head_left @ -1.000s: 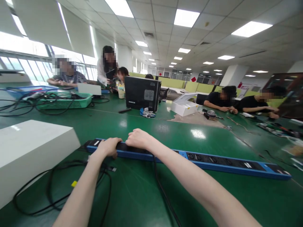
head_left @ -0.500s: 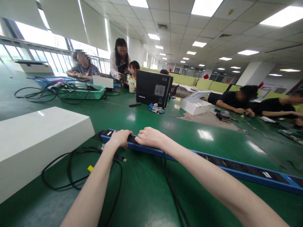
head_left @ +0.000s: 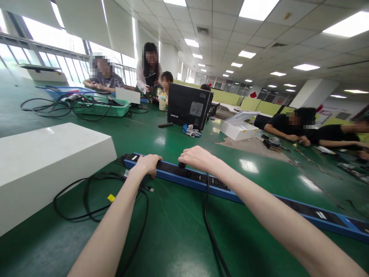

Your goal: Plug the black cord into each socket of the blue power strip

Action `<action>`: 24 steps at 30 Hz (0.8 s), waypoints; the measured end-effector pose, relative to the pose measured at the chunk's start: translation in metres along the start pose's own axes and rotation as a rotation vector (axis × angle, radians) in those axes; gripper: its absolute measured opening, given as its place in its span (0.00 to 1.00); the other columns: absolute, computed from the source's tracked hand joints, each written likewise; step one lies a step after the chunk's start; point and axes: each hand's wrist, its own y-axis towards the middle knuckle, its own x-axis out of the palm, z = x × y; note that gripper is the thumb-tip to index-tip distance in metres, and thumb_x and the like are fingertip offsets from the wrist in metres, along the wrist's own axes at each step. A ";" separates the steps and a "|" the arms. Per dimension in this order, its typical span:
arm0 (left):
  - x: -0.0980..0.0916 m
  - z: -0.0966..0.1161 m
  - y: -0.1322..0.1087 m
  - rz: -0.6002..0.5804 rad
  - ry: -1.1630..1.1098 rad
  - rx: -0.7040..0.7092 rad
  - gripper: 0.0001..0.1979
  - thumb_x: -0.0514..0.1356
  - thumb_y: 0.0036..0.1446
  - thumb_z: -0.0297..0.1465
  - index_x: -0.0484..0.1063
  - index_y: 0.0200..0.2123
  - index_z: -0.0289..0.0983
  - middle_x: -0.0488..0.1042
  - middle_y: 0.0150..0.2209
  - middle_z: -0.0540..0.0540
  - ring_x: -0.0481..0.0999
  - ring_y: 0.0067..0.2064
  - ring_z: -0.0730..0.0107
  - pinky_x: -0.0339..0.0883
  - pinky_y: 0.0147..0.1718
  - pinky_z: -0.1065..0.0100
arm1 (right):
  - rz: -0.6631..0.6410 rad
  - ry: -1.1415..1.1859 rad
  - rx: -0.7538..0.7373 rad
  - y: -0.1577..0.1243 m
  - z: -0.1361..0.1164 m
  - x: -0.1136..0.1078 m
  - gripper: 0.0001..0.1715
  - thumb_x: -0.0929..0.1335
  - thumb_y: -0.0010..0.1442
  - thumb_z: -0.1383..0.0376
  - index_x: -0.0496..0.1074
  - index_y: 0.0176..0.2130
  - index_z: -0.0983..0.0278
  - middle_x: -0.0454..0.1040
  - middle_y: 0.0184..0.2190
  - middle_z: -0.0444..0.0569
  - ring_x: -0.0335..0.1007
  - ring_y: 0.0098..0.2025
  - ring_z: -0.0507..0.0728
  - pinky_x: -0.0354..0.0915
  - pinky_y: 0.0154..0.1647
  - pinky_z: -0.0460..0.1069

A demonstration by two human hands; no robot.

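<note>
1. Two bare hands at a blue-and-black power strip [head_left: 173, 171]. Strip lies flat on the green table [head_left: 173, 238], under the left fingers, on past the right fingers and below the right forearm [head_left: 273, 207].
2. Left hand [head_left: 147, 164]: fingers curled over the strip near its left end, gripping it across the top.
3. Right hand [head_left: 198, 158]: fingers closed on a black plug [head_left: 181, 165]; its end pokes out left of them, right at the strip. Seated in a socket or not: can't tell.
4. Black cord [head_left: 211, 231] comes out under the right hand, crosses the strip's near side, runs toward camera.
5. Sockets [head_left: 197, 176] visible just below the right fingers.
6. Left of the left fingers: white box [head_left: 57, 154], one corner just beside the strip end.
7. Nearer than the left fingers: looped black cable [head_left: 86, 200], yellow tag [head_left: 111, 198], metal-tipped connector [head_left: 149, 188].
8. Beyond the right fingers, well apart: blue-and-white gloves [head_left: 191, 130], black case [head_left: 187, 105]. Open white carton [head_left: 239, 130] off to their right.
9. Far beyond the left fingers, leftward: green basket [head_left: 106, 110].
</note>
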 end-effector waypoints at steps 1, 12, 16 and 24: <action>0.000 0.000 0.000 -0.001 0.000 -0.001 0.42 0.73 0.33 0.32 0.70 0.57 0.46 0.76 0.58 0.42 0.74 0.58 0.51 0.68 0.55 0.58 | -0.006 0.007 -0.001 0.001 -0.002 0.003 0.05 0.68 0.67 0.70 0.76 0.40 0.65 0.79 0.38 0.51 0.75 0.45 0.55 0.62 0.36 0.47; -0.001 0.000 0.000 -0.010 -0.003 0.001 0.41 0.73 0.33 0.31 0.70 0.56 0.46 0.77 0.56 0.42 0.75 0.57 0.51 0.68 0.55 0.56 | -0.075 -0.073 -0.127 0.010 -0.009 0.010 0.06 0.67 0.68 0.71 0.75 0.41 0.67 0.79 0.37 0.53 0.75 0.44 0.58 0.67 0.35 0.48; -0.001 -0.001 -0.001 -0.008 -0.004 0.001 0.41 0.73 0.33 0.31 0.70 0.55 0.46 0.77 0.56 0.42 0.76 0.56 0.51 0.69 0.54 0.58 | -0.079 -0.105 -0.188 0.015 -0.004 0.015 0.07 0.66 0.68 0.72 0.74 0.41 0.67 0.78 0.36 0.52 0.75 0.43 0.57 0.66 0.33 0.49; -0.003 0.002 -0.002 -0.009 -0.002 -0.009 0.40 0.73 0.33 0.30 0.71 0.55 0.46 0.78 0.55 0.42 0.76 0.56 0.51 0.69 0.54 0.57 | -0.040 -0.187 -0.343 0.011 0.003 0.026 0.13 0.59 0.71 0.74 0.72 0.43 0.70 0.76 0.37 0.57 0.74 0.42 0.57 0.69 0.40 0.51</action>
